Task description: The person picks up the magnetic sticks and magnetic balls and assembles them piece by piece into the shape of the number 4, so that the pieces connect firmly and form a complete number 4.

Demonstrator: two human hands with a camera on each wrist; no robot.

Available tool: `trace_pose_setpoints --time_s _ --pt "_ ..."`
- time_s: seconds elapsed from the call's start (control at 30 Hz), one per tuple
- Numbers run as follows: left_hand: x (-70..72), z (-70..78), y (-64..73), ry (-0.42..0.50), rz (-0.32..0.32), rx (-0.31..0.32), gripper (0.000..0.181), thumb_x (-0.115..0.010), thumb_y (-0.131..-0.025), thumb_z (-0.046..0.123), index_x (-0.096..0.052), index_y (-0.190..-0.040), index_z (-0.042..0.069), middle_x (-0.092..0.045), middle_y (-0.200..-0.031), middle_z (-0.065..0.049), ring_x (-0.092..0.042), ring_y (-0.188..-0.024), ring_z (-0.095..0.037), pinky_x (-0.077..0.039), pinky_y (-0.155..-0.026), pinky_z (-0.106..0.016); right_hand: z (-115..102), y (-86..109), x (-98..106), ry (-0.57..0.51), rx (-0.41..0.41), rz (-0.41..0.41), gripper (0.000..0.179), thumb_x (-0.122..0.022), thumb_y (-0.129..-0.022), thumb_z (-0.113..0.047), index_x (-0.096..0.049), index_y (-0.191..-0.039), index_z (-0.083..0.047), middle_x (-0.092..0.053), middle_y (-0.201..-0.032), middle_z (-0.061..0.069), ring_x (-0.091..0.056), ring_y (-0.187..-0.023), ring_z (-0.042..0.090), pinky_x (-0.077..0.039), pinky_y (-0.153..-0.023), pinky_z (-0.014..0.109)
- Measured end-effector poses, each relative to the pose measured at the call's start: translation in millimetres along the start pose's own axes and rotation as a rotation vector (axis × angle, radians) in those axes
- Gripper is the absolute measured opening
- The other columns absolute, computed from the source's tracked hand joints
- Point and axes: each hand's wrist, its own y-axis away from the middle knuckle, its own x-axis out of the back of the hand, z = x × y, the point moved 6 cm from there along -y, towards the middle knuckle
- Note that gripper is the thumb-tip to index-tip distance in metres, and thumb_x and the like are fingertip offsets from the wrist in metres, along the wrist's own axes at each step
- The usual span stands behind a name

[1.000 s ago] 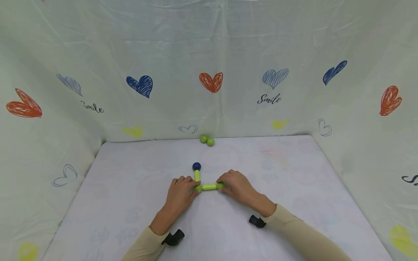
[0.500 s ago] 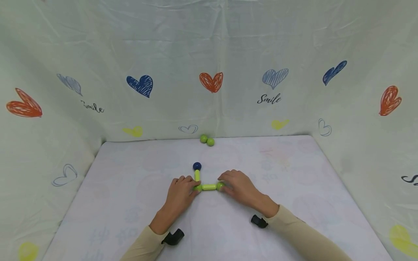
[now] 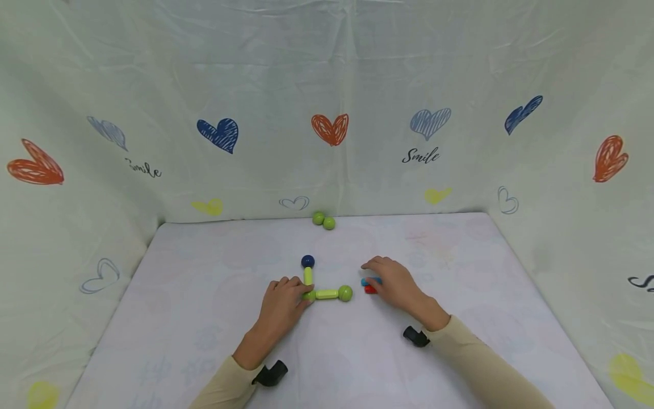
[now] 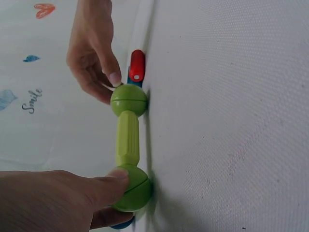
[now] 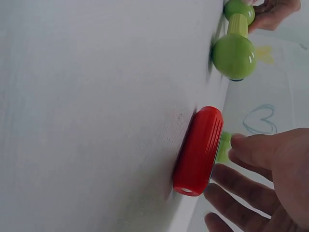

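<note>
With thumb and finger, my left hand (image 3: 280, 304) pinches a green ball (image 4: 133, 191) at the corner of an L-shaped magnetic building-toy assembly. One yellow-green rod (image 3: 308, 276) runs from it to a dark blue ball (image 3: 307, 261). Another yellow-green rod (image 4: 127, 139) leads right to a second green ball (image 3: 345, 293). To the right of that ball, my right hand (image 3: 395, 284) is over a red rod (image 5: 199, 152) and a blue rod (image 3: 371, 281), fingers loosely spread. The hand partly covers both rods in the head view; whether it touches them I cannot tell.
Two loose green balls (image 3: 324, 221) lie near the back edge of the white table (image 3: 230, 250). A hanging cloth (image 3: 276, 85) printed with hearts stands behind and at both sides. Each sleeve carries a black wrist mount (image 3: 272, 373).
My right hand has let go of the right green ball and moved right, over the blue and red rods, which now show. My left hand keeps its pinch and place.
</note>
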Motion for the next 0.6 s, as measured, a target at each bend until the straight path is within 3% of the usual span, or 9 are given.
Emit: trace_pose_setpoints --time_s 0.33,0.6 --pt "-2.5 -1.5 0.1 0.003 -0.012 0.007 0.031 -0.088 -0.087 0.02 -0.082 -0.117 0.016 -0.072 -0.102 0.001 -0.062 -0.096 -0.02 -0.051 -0.091 -0.045 4.5 -3.4 -5.5 -0.038 -0.033 -0.101 0.018 -0.079 -0.094 -0.005 -0.08 -0.112 -0.006 -0.073 -0.104 0.0 -0.071 -0.1 0.021 -0.06 -0.088 0.042" --pt "-2.5 -2.1 -0.2 0.019 -0.011 -0.001 0.031 -0.088 -0.088 0.02 -0.082 -0.118 0.016 -0.071 -0.101 0.002 -0.062 -0.095 -0.02 -0.05 -0.09 -0.044 3.9 -10.0 -7.1 -0.054 -0.012 -0.126 0.023 -0.078 -0.095 -0.005 -0.078 -0.119 -0.005 -0.071 -0.103 0.002 -0.071 -0.099 0.021 -0.06 -0.088 0.041"
